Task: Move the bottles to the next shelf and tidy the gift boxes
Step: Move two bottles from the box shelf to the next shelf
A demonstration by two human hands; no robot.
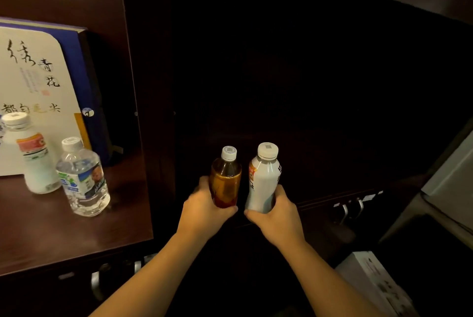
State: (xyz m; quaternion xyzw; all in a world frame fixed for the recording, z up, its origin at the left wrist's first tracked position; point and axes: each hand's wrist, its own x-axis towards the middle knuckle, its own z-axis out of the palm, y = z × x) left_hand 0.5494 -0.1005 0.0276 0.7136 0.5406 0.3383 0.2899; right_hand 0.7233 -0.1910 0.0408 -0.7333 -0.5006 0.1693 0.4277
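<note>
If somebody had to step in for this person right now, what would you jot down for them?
Left hand grips the amber bottle; right hand grips the white bottle, both upright in the dark right-hand shelf bay.
Whether they rest on its shelf yet is too dark to tell.
Still in the left bay: a milky bottle and a clear water bottle, standing before the gift box.
Left: set these two down, move the other two, tidy the boxes.
</note>
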